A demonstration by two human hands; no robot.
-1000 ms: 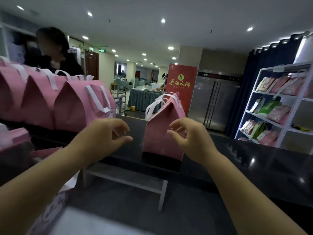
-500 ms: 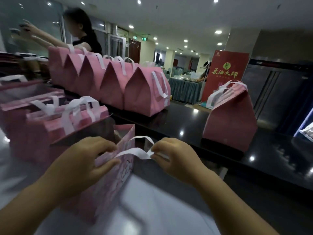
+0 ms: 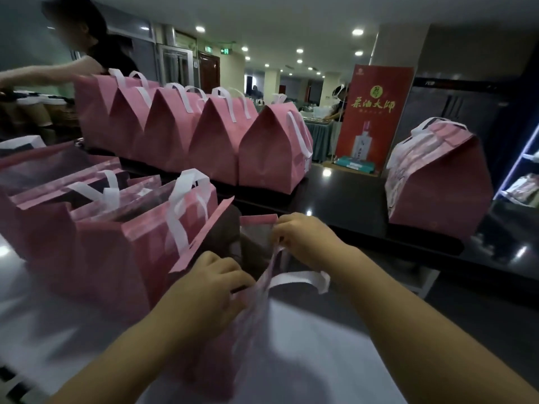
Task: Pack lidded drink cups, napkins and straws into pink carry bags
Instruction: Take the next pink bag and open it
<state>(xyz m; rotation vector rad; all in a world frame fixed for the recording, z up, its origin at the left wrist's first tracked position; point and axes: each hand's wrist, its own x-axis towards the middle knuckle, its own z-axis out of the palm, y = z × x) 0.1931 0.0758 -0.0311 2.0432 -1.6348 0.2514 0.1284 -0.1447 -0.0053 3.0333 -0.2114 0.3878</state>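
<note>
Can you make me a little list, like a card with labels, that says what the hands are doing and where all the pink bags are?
left hand: gripping the near rim of the open pink fabric carry bag
right hand: pinching the far rim beside its white strap handle
bag contents: cannot tell
closed pink bags in a row: on the black counter, tops folded shut
lone closed pink bag: right, on that counter
open pink bags: left, on the white table

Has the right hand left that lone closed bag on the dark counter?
Yes. The right hand has dropped left, off the lone bag, to the open bag.
</note>
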